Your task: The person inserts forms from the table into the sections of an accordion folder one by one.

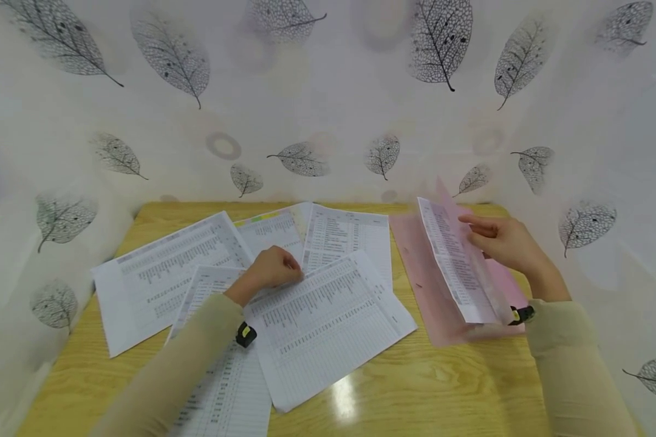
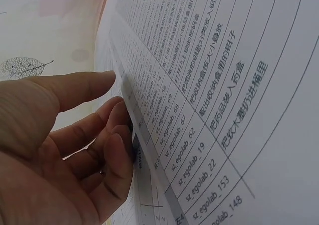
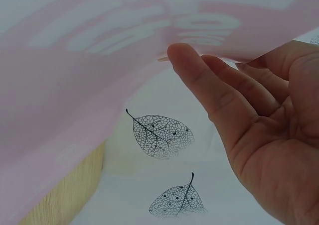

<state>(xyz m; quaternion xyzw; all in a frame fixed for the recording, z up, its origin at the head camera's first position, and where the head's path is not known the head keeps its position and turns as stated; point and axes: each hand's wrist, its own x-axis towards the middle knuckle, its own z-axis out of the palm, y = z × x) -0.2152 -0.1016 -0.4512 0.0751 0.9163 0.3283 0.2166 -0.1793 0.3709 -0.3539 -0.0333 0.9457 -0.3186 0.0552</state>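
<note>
Several printed sheets (image 1: 328,315) lie fanned over the wooden table (image 1: 415,388). My left hand (image 1: 276,267) rests on them with curled fingers. In the left wrist view its thumb (image 2: 94,80) and fingertips (image 2: 119,130) pinch the lifted edge of one printed sheet (image 2: 224,85). At the right lies a pink folder (image 1: 415,255), its translucent cover (image 3: 75,85) raised with a printed sheet (image 1: 456,267) against it. My right hand (image 1: 497,240) holds that raised cover at its edge, thumb (image 3: 189,65) in front and fingers behind.
White cloth printed with grey leaves (image 1: 306,91) walls the table in at the back and on both sides. Bare wood shows along the near edge (image 1: 443,400). A small black and yellow device sits at each wrist (image 1: 245,334).
</note>
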